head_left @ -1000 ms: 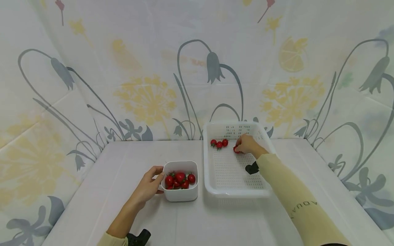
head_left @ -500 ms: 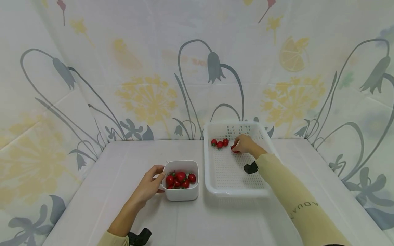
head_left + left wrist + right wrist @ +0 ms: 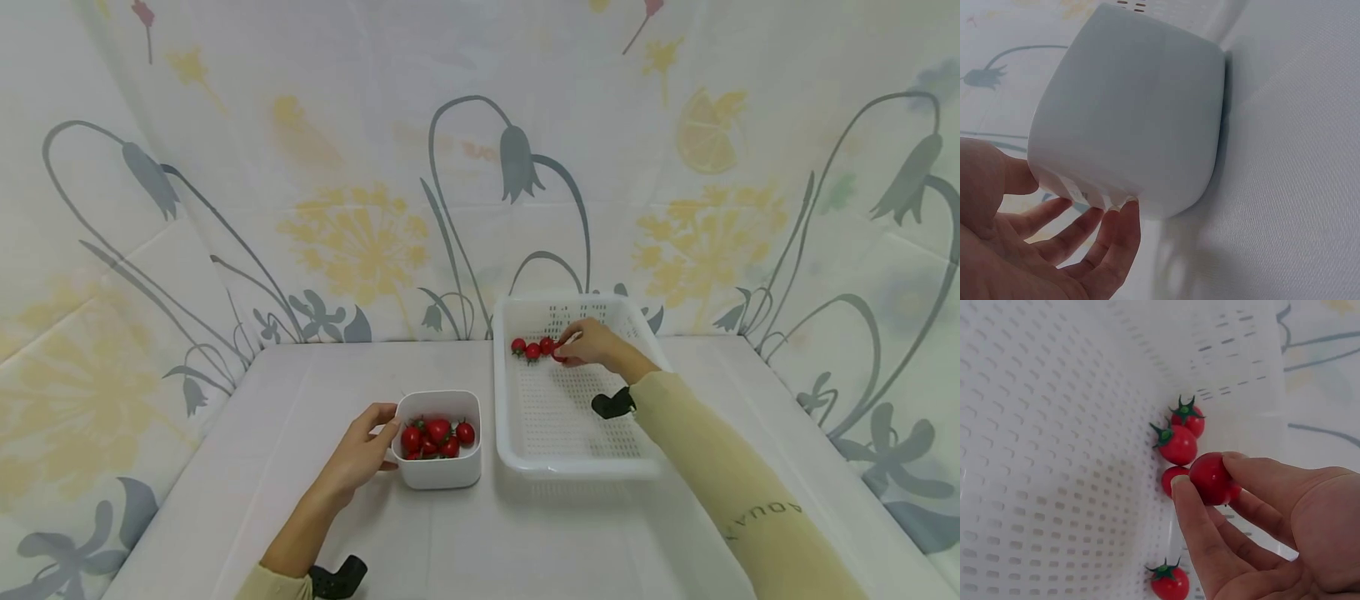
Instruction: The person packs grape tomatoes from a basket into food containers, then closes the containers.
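Red cherry tomato (image 3: 1211, 478) — pinched in right hand (image 3: 592, 343) at the far end of the white perforated plastic basket (image 3: 525, 454), beside three or four tomatoes already lying there. White square bowl (image 3: 438, 475), steadied by relaxed left hand (image 3: 360, 454), holds several more — work seemingly under halfway. White table (image 3: 300, 467); floral fabric backdrop (image 3: 360, 242).

The right hand (image 3: 592, 343) is hiding a tomato (image 3: 1212, 479) in the head view, and the bowl (image 3: 1129, 119) (seen from outside) is concealing its contents from the left wrist camera.
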Demonstrator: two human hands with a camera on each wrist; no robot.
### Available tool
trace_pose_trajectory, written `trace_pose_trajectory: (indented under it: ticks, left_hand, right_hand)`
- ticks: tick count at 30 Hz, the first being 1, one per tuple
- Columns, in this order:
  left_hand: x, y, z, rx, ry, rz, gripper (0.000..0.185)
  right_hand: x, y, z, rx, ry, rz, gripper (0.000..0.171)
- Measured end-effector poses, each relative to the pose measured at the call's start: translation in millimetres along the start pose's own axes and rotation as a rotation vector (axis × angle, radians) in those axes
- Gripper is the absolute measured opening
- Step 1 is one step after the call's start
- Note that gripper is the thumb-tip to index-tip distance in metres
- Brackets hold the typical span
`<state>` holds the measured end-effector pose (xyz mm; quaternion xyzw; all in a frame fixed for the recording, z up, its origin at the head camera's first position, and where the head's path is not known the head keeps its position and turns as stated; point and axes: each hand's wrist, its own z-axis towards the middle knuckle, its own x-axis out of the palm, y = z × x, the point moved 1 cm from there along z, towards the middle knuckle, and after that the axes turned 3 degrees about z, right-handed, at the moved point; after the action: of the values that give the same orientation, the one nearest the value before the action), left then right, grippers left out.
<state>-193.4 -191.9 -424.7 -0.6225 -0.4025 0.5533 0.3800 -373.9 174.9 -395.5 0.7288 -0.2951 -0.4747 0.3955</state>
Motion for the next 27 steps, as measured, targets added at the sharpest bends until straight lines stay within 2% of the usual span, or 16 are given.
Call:
trace_pose_trajectory:
  ticks: [9, 19, 27]
  left_hand:
    - [0.5, -0.2, 0.6, 0.000, 0.006, 0.006, 0.037]
    - [0.6, 1.3, 0.3, 0.004, 0.007, 0.003, 0.038]
    - [0.7, 2.6, 1.7, 0.002, -0.001, -0.005, 0.037]
  right_hand:
    - [-2.0, 7.5, -13.0, -0.046, 0.064, 0.153, 0.038]
    - [-6.8, 7.9, -24.2, -0.083, 0.070, 0.210, 0.042]
    - [-9.1, 20.2, -40.6, -0.127, 0.059, 0.239, 0.038]
